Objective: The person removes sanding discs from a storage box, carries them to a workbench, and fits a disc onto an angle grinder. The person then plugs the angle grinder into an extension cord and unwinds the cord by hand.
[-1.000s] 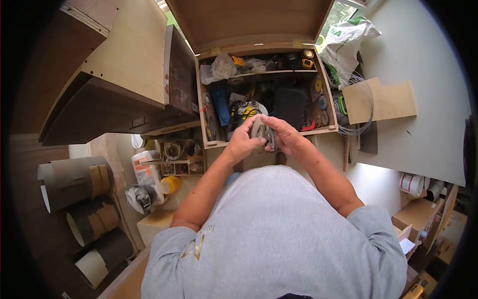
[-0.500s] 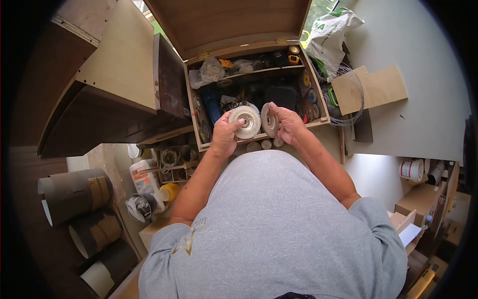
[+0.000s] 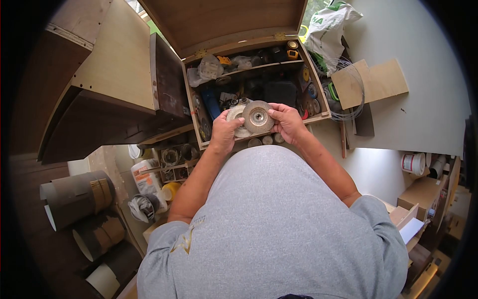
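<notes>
The left hand [image 3: 224,132] grips the pale disc [image 3: 233,113], its thumb laid across the face near the middle and the fingers mostly hidden behind, a hold that seems meant to keep the face turned up. The right hand [image 3: 288,122] pinches the dark disc [image 3: 259,117] by its outer edge, which leaves the hub and nearly all of that face in plain sight. The dark disc overlaps the pale one in front; whether they touch, I cannot tell. Both are held up at the near side of the box [image 3: 318,117], in front of the person's body, probably so that the two can be seen together.

The lid [image 3: 224,22] stands raised on hinges along the far side, giving access to the contents. A divider [image 3: 269,68] fences off a narrow far row, where a plastic bag [image 3: 210,68] and a yellow tool [image 3: 293,54] sit, likely to keep small items from mixing with the rest. In the main part, a black case [image 3: 280,92] lies behind the discs, and more wheels [image 3: 312,91] line the right wall, perhaps to save floor room. Farther right, a board [image 3: 388,82] rests by the surface [image 3: 423,109].
</notes>
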Tool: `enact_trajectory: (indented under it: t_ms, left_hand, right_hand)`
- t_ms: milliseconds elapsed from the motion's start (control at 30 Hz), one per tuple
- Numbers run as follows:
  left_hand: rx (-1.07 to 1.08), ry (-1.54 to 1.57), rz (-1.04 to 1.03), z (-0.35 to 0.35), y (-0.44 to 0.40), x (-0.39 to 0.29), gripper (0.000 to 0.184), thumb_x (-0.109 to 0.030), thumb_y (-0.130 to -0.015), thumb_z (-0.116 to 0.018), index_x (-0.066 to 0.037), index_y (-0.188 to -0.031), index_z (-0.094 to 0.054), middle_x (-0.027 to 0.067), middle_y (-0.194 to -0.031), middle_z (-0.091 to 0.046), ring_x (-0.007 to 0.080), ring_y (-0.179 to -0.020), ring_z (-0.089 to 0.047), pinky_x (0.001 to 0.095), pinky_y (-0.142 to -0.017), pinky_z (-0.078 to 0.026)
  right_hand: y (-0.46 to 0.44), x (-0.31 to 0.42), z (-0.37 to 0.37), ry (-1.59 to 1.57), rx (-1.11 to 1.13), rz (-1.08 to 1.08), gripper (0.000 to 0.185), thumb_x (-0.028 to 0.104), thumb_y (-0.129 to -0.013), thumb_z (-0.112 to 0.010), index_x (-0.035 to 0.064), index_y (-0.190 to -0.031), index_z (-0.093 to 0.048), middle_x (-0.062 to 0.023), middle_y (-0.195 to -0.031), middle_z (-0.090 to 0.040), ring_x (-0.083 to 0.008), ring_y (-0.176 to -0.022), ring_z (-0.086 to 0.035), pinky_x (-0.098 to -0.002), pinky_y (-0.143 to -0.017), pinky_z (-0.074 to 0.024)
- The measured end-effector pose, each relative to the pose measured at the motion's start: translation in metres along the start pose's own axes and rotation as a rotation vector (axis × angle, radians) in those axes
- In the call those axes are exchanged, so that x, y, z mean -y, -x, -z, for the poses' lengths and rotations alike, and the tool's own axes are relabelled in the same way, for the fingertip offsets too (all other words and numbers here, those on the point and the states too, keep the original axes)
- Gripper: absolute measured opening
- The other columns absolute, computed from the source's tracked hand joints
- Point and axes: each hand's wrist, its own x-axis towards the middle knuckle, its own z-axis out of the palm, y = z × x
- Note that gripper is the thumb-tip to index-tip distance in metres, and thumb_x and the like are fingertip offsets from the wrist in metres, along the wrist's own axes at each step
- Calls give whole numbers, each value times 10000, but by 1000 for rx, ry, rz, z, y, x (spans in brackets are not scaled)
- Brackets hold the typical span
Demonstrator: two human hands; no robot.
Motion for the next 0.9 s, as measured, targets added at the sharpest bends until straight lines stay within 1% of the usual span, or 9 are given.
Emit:
enact_trajectory:
  t_ms: [133, 167, 233, 333, 467, 567, 667, 767, 900]
  left_hand:
    - [-4, -55, -23, -2, 0, -2, 413, 59, -853, -690, 26, -1245, -565, 116, -1146, -681, 200, -1022, -687, 343, -933, -567]
    - [-11, -70, -29, -2, -1, -2, 415, 60, -852, -690, 25, -1246, -565, 114, -1142, -681, 197, -1021, -686, 341, -932, -566]
    - [-26, -98, -45, -3, -1, -3, 412, 58, -848, -693, 25, -1242, -573, 107, -1130, -683, 184, -1009, -683, 329, -925, -562]
    - [-18, -138, -52, -2, -3, -2, 403, 51, -849, -697, 29, -1234, -581, 105, -1129, -686, 180, -997, -681, 320, -921, -558]
    - [-3, -163, -70, -4, -2, 0, 404, 42, -847, -699, 37, -1233, -581, 97, -1115, -690, 162, -977, -674, 303, -915, -551]
    - [0, -183, -87, -2, -2, 1, 406, 49, -841, -697, 39, -1231, -583, 95, -1111, -691, 160, -973, -674, 298, -909, -551]
    - [-13, -187, -77, 1, -4, 1, 416, 53, -836, -694, 47, -1236, -580, 99, -1113, -689, 164, -977, -674, 298, -909, -552]
    - [-27, -195, -66, 2, -4, 3, 419, 58, -834, -689, 52, -1238, -578, 105, -1114, -686, 169, -980, -674, 299, -909, -553]
    - [-48, -206, -46, 2, -4, 3, 412, 66, -832, -680, 51, -1231, -579, 112, -1114, -685, 177, -982, -678, 305, -904, -558]
  right_hand:
    - [2, 3, -5, 88, -53, 69, 250, 125, -983, -663, -14, -1187, -626, -92, -1057, -707, -172, -899, -722, -387, -755, -653]
    - [4, 4, -6, 92, -45, 85, 232, 133, -969, -686, -1, -1154, -646, -73, -1011, -716, -153, -875, -721, -367, -736, -653]
    - [5, 7, -7, 111, -37, 103, 232, 149, -963, -699, 0, -1135, -653, -70, -994, -718, -147, -856, -720, -356, -714, -653]
    - [4, 7, -12, 135, -104, 130, 215, 167, -929, -746, -18, -1030, -703, -65, -894, -722, -133, -734, -700, -299, -595, -622]
    - [-13, -10, 9, 225, -121, 143, 217, 195, -929, -755, -8, -986, -709, -55, -859, -725, -108, -690, -692, -260, -588, -604]
    - [-12, -9, 7, 217, -119, 133, 213, 173, -926, -755, -26, -991, -718, -49, -850, -724, -95, -677, -673, -245, -581, -574]
    - [-15, -12, 7, 140, -67, 131, 204, 128, -935, -732, -49, -1036, -716, -59, -890, -729, -100, -714, -673, -244, -622, -571]
    - [-12, -8, 0, 75, 24, 130, 221, 77, -951, -689, -66, -1120, -693, -83, -982, -732, -119, -812, -689, -257, -729, -585]
    - [-14, -10, 1, 68, 82, 141, 298, 17, -961, -636, -83, -1242, -636, -112, -1108, -714, -146, -962, -687, -286, -879, -571]
